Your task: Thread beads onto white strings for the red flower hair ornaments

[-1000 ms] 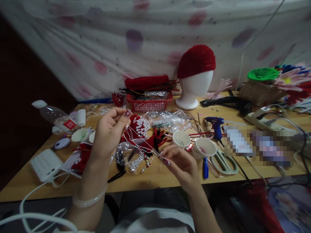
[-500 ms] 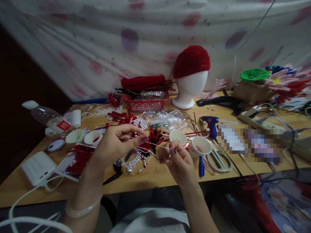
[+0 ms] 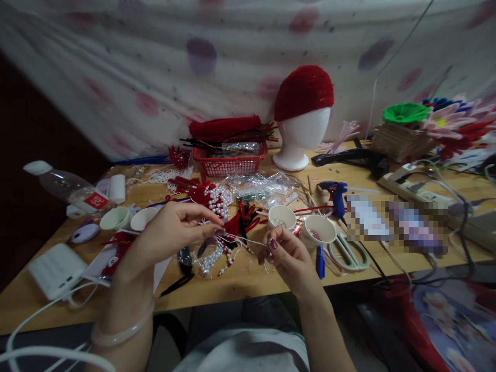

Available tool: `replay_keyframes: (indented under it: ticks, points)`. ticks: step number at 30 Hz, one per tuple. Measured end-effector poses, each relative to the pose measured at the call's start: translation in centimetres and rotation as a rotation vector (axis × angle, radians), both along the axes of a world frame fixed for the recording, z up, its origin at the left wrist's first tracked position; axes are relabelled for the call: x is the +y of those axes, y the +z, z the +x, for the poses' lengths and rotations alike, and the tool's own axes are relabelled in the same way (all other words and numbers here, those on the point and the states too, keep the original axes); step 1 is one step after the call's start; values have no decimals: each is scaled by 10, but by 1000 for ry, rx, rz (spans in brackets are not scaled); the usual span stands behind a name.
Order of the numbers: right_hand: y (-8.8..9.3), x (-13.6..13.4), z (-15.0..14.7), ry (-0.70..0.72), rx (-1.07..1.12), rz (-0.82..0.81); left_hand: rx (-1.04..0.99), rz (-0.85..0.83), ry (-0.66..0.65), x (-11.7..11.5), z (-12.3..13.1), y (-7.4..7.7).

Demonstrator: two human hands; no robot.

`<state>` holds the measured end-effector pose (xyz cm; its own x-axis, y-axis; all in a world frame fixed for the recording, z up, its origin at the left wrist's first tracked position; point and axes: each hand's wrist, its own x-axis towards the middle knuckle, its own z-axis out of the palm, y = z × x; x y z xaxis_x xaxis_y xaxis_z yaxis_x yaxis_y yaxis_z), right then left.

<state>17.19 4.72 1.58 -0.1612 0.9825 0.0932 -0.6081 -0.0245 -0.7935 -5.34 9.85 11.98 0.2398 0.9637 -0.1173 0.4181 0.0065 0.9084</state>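
Observation:
Several thin white threads [image 3: 245,239] stretch between my hands above the front of the table. My left hand [image 3: 182,225] pinches one end between thumb and fingertips. The other end is in the closed fingers of my right hand [image 3: 284,253]. Beneath the threads lie strings of white and red beads [image 3: 211,261]; whether they join the threads I cannot tell. Just behind my left hand is a red piece with rows of white pearl beads [image 3: 217,199]. Paper cups with small beads, one cup [image 3: 282,217] and another cup [image 3: 319,230], stand behind my right hand.
A white foam head with a red cap [image 3: 304,95] stands at the back, beside a red basket [image 3: 230,166]. To the right are a blue glue gun [image 3: 336,196], scissors [image 3: 351,253] and a power strip [image 3: 416,188]. A bottle [image 3: 70,188] and white power bank [image 3: 58,268] are left.
My left hand has moved slightly left and lower. The threads between my hands now look bunched together toward the right hand. The whole view has shifted a little.

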Motion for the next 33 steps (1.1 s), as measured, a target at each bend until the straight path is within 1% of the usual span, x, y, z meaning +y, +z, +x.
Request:
replay_keyframes:
  ticks: [2, 4, 6, 11, 14, 17, 21, 23, 27, 30, 33]
  points:
    - [3, 1, 2, -15, -10, 8, 147, -57, -87, 1, -5, 2]
    - [5, 1, 4, -30, -25, 18, 194, -66, -106, 3, -8, 4]
    - [5, 2, 4, -48, -47, 27, 158, -49, -75, 4, -9, 4]
    - [4, 1, 1, -146, -92, 51, -47, -40, -19, 3, -5, 3]
    - [6, 0, 0, -179, -107, 70, -100, -30, -6, 2, -6, 2]
    - [10, -2, 0, -125, -156, 97, -123, -1, -22, 3, -8, 2]
    - [13, -6, 2, 64, -262, 152, -132, 38, -11, 3, -9, 3]
    - [12, -7, 2, 126, -284, 156, -139, 61, 7, 3, -8, 4]
    - [8, -8, 0, 149, -337, 115, -146, 111, 42, 1, -6, 5]
    - [6, -8, -2, 142, -371, 102, -154, 115, 44, -1, -5, 6]
    - [5, -8, -5, 135, -358, 86, -171, 106, 40, -1, -3, 5]
